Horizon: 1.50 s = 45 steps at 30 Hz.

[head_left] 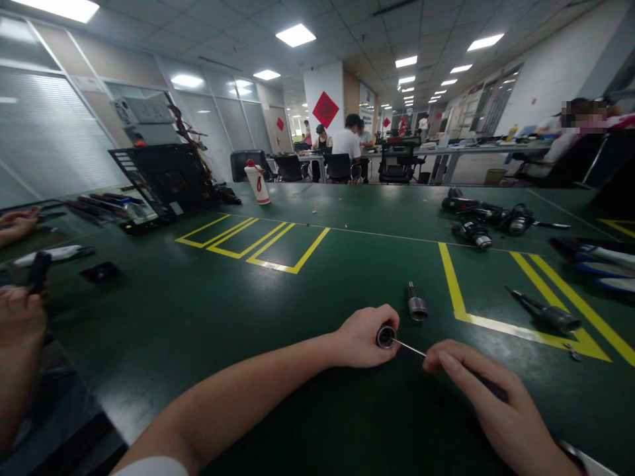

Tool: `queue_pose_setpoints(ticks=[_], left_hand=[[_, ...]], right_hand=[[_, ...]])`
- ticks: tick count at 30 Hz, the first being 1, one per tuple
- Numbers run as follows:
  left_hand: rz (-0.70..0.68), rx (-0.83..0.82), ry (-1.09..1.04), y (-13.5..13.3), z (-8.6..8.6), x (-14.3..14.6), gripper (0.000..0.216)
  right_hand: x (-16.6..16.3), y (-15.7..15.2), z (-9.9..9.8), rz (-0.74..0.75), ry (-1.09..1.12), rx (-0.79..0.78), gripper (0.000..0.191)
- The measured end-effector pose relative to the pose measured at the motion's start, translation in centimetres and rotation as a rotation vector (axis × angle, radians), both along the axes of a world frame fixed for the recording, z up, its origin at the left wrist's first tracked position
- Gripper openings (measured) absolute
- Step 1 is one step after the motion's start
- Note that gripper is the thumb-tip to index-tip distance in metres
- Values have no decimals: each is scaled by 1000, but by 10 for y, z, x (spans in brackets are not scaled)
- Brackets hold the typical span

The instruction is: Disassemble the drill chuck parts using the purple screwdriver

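Observation:
My left hand (366, 336) is closed around a dark cylindrical part (385, 337), its round hollow end turned toward me. In my right hand (479, 383) is a screwdriver (411, 348) with a thin metal shaft. The shaft's tip reaches the rim of the hollow end; whether it goes inside I cannot tell. Much of the handle is hidden by my fingers. Just beyond my left hand, a grey metal cylinder with a thin shaft (417, 307) rests on the green tabletop. Farther right lies a similar cylinder with a longer pointed shaft (558, 317).
Small metal bits (573, 354) lie at the right. Several dark tool bodies (479, 221) are grouped farther back. Yellow tape (454, 284) marks the table. A white cup (258, 184) stands near the far edge, beside dismantled equipment (166, 175). Another person's hands (20, 317) are at left.

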<state>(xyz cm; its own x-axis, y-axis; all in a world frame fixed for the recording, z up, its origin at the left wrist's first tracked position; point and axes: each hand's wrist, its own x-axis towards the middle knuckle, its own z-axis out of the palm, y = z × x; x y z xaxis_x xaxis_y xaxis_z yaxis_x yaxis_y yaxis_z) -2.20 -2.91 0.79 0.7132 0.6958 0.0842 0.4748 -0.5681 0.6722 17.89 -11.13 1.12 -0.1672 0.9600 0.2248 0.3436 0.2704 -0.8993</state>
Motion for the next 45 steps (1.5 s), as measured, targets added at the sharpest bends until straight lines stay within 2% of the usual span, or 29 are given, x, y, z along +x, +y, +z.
queue_pose_setpoints(ticks=[9, 14, 19, 21, 23, 26, 28, 30, 34, 38, 42, 45], left_hand=[[-157, 111, 40, 4, -5, 1, 23], [-141, 32, -45, 5, -4, -1, 22], [-89, -18, -137, 5, -7, -3, 23], [-70, -44, -147, 4, -8, -3, 23], [-45, -56, -132, 4, -7, -2, 22], [-10, 5, -52, 3, -4, -1, 21], [-10, 51, 11, 3, -1, 0, 21], [-24, 64, 42, 2, 1, 0, 20], [-45, 65, -17, 3, 0, -1, 20], [-40, 11, -105, 5, -7, -2, 23], [-40, -30, -160, 5, -9, -2, 22], [-4, -24, -116, 4, -7, -2, 21]], right_hand=[[-2, 5, 4, 83, 10, -180, 30], [-3, 7, -3, 24, 271, -408, 30], [-8, 9, -2, -4, 498, -519, 29], [-7, 8, -1, -12, 462, -482, 31], [-5, 6, -1, -7, 327, -374, 31], [-4, 4, 0, 22, 103, -211, 26], [-5, 3, 0, 35, 54, -188, 25], [-6, 4, -1, 39, 94, -229, 27], [-9, 7, -1, -2, 316, -378, 31], [-10, 8, -1, -16, 423, -404, 31], [-8, 7, -3, -20, 377, -353, 31], [-6, 5, -2, -16, 200, -222, 29]])
